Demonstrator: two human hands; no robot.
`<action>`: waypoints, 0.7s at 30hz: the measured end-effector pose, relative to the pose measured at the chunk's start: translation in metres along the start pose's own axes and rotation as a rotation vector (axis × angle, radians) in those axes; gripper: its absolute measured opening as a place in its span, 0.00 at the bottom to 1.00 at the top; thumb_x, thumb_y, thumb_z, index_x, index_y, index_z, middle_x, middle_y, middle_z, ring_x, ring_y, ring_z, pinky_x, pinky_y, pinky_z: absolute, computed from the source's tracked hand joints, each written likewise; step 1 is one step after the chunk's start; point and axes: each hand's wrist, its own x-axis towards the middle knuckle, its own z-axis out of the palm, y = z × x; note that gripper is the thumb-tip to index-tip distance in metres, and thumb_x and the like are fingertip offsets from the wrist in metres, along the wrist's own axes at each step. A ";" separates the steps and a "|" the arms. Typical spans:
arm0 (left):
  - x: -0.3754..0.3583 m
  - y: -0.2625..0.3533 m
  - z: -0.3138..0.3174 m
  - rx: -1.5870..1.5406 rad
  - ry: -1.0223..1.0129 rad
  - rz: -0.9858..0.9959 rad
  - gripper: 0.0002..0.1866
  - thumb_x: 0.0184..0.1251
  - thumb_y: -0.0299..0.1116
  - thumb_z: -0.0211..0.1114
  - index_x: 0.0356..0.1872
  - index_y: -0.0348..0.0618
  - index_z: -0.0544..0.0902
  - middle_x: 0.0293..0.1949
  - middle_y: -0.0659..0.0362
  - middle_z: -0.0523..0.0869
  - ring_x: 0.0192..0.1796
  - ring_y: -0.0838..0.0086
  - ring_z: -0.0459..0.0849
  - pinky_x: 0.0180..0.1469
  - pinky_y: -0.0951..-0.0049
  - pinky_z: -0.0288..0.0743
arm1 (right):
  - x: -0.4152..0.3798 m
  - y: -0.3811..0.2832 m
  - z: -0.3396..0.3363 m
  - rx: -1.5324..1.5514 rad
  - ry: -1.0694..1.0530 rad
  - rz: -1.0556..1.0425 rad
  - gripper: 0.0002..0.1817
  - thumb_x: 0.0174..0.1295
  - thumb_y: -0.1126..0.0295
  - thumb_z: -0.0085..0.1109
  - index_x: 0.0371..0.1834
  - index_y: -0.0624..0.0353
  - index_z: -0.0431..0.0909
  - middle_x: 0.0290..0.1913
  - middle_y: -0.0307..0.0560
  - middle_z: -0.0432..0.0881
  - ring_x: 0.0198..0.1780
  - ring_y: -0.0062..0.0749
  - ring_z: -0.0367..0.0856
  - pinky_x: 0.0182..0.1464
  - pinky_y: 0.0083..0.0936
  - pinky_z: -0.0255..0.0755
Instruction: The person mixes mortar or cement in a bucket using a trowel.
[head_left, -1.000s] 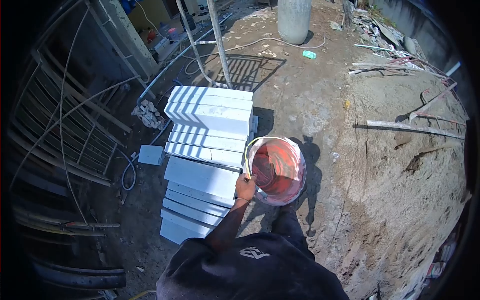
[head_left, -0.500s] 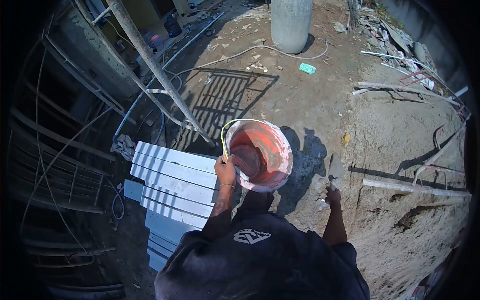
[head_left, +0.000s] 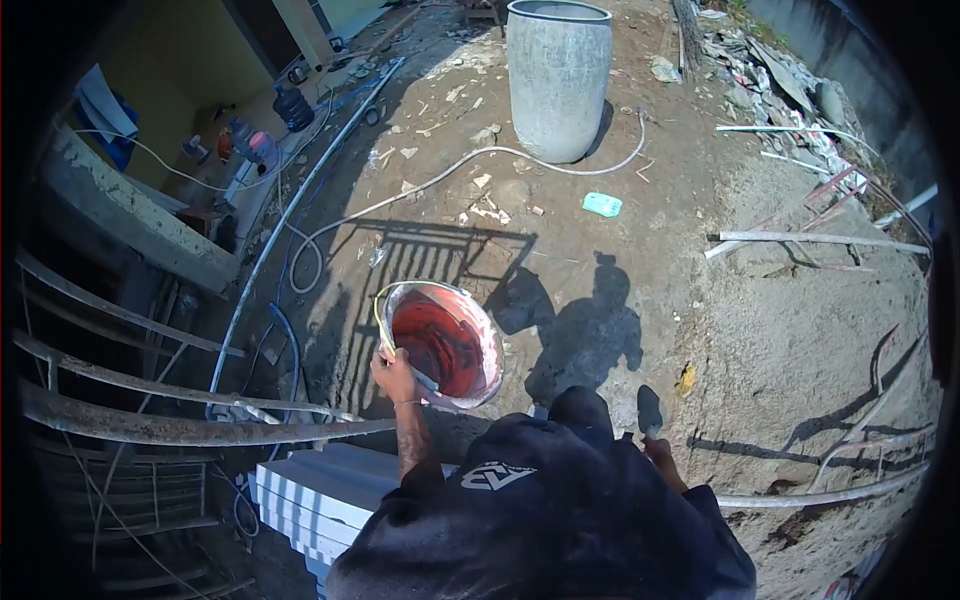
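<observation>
My left hand (head_left: 394,376) is closed on the left rim and handle of a bucket (head_left: 483,345). The bucket is red inside with pale, crusted mortar round its rim, and its mouth faces up towards me. Down at my right side, my right hand (head_left: 660,455) grips a trowel (head_left: 650,410) by its handle, the grey blade pointing forward. Part of my right hand is hidden behind my sleeve. Stacked white blocks (head_left: 320,490) lie below my left arm.
A tall grey drum (head_left: 560,85) stands ahead, with a pale hose (head_left: 440,180) curving past its base. A green plastic item (head_left: 602,205) lies on the dirt. Metal scaffold bars (head_left: 200,425) cross the left side. To the right is a sand heap (head_left: 770,330) with poles (head_left: 820,240) on it.
The view has shifted forward, past the white blocks, and the drum looks closer. The bucket has moved left with my left hand. The trowel stays in my right hand.
</observation>
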 end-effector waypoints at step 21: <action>0.348 0.185 0.296 -0.226 -0.023 0.138 0.08 0.55 0.29 0.56 0.23 0.40 0.67 0.24 0.62 0.69 0.29 0.77 0.66 0.35 0.75 0.61 | 0.222 -0.689 -0.065 0.525 0.572 -0.324 0.19 0.47 0.57 0.54 0.30 0.66 0.76 0.28 0.58 0.79 0.31 0.46 0.80 0.33 0.33 0.72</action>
